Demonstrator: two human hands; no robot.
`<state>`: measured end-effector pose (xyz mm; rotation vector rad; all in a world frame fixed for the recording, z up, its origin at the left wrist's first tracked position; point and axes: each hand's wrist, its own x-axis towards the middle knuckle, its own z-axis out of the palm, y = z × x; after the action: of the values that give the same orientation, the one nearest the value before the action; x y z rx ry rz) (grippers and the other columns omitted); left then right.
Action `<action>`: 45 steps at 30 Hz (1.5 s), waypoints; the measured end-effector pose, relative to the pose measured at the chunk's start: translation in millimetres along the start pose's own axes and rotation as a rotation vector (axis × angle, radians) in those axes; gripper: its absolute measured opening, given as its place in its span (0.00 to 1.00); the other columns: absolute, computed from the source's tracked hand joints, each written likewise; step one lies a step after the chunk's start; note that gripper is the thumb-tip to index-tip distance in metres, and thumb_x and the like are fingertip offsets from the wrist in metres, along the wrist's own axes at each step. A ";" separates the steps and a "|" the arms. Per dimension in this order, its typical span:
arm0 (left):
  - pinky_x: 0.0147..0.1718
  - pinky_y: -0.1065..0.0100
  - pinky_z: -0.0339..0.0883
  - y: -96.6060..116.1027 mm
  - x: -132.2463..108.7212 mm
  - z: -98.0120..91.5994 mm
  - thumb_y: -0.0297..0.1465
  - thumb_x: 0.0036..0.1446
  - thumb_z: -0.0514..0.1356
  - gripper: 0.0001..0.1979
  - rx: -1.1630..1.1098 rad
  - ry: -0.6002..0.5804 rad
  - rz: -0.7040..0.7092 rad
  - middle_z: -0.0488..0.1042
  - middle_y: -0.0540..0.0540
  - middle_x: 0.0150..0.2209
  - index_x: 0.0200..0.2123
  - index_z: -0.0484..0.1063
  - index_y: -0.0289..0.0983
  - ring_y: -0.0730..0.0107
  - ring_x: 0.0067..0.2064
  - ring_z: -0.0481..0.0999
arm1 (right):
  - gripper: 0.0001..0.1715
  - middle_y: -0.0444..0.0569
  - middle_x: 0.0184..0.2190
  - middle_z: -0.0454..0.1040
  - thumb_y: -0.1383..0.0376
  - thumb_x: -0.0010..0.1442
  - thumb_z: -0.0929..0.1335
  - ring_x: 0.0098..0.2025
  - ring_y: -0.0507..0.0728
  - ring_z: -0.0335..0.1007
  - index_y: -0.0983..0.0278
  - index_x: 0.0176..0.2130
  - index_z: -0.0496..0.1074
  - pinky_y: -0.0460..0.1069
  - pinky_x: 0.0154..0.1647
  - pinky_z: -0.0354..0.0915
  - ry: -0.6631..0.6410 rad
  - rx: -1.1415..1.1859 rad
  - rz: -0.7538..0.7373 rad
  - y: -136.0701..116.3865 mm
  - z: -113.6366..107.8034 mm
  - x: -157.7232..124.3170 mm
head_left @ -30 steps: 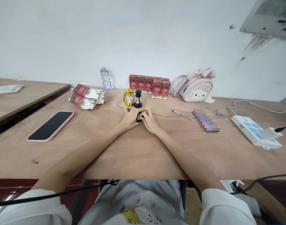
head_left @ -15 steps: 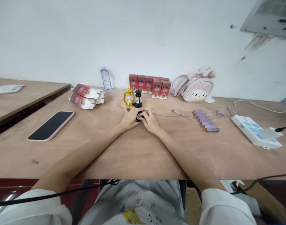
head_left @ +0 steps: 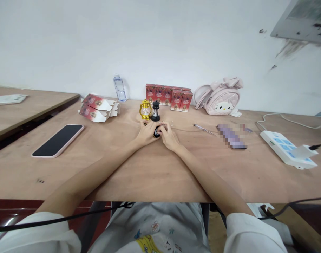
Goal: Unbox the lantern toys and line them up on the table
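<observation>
My left hand (head_left: pixel 146 133) is closed around a small black round piece (head_left: pixel 156 133) with a pale disc in its near face. From the other side my right hand (head_left: pixel 169 136) bends its fingers onto that face and grips it; the fingertips partly cover the piece. It looks like the underside of a small lantern, but most of it is hidden. Just beyond the hands stand a gold miniature lantern (head_left: pixel 145 110) and a black miniature lantern (head_left: pixel 155 111), both upright and close together.
Red boxes (head_left: pixel 168 95) line the wall, with flattened red cartons (head_left: pixel 97 108) and a water bottle (head_left: pixel 119 88) to their left. A phone (head_left: pixel 58 141) lies left. Rightward are a screwdriver (head_left: pixel 204 129), a pink bag (head_left: pixel 222 100), a blurred purple object (head_left: pixel 231 137) and a power strip (head_left: pixel 287 149).
My right fingers have shifted slightly on the black round piece, showing a bit more of its pale disc. The whole view has moved very slightly; the other things stay in place.
</observation>
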<state>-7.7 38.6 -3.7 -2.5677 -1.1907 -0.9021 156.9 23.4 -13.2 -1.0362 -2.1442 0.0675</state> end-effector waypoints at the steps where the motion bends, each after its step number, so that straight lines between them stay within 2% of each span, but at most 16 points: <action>1: 0.49 0.51 0.52 0.1 -0.1 0.1 0.36 0.56 0.57 0.20 0.002 0.000 -0.002 0.75 0.39 0.47 0.52 0.64 0.38 0.53 0.47 0.73 | 0.11 0.55 0.53 0.61 0.66 0.64 0.58 0.41 0.56 0.68 0.62 0.40 0.67 0.51 0.41 0.67 0.003 -0.004 -0.003 0.1 0.5 0.0; 10: 0.49 0.52 0.52 0.0 -0.5 0.3 0.37 0.55 0.58 0.22 -0.011 0.014 0.006 0.74 0.38 0.48 0.52 0.63 0.36 0.52 0.48 0.73 | 0.11 0.56 0.55 0.60 0.66 0.64 0.56 0.43 0.57 0.69 0.61 0.42 0.65 0.54 0.43 0.67 -0.025 -0.051 -0.018 3.1 4.3 0.0; 27: 0.48 0.53 0.54 -2.6 -1.5 1.1 0.39 0.54 0.59 0.24 -0.047 0.062 0.046 0.75 0.38 0.47 0.52 0.62 0.37 0.53 0.48 0.73 | 0.12 0.56 0.54 0.61 0.66 0.65 0.55 0.47 0.58 0.69 0.61 0.41 0.65 0.55 0.46 0.68 -0.005 0.016 -0.034 2.7 4.1 -1.7; 37: 0.48 0.53 0.54 -4.4 -2.0 2.5 0.39 0.56 0.57 0.21 -0.049 0.088 0.030 0.75 0.39 0.46 0.51 0.63 0.37 0.53 0.48 0.73 | 0.13 0.55 0.53 0.63 0.63 0.66 0.58 0.45 0.56 0.69 0.62 0.40 0.71 0.53 0.48 0.68 0.057 0.072 -0.081 -0.8 -3.6 -1.5; 45: 0.48 0.54 0.54 -5.1 -1.8 3.3 0.40 0.55 0.58 0.23 -0.063 0.081 0.025 0.75 0.39 0.46 0.52 0.63 0.38 0.54 0.48 0.73 | 0.15 0.55 0.50 0.67 0.62 0.66 0.59 0.42 0.57 0.69 0.61 0.37 0.73 0.52 0.44 0.67 0.101 -0.015 -0.069 0.8 -2.3 -1.3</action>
<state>-10.9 42.1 -8.0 -2.5613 -1.1237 -1.0435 159.4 22.5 -12.5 -0.9529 -2.0902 -0.0332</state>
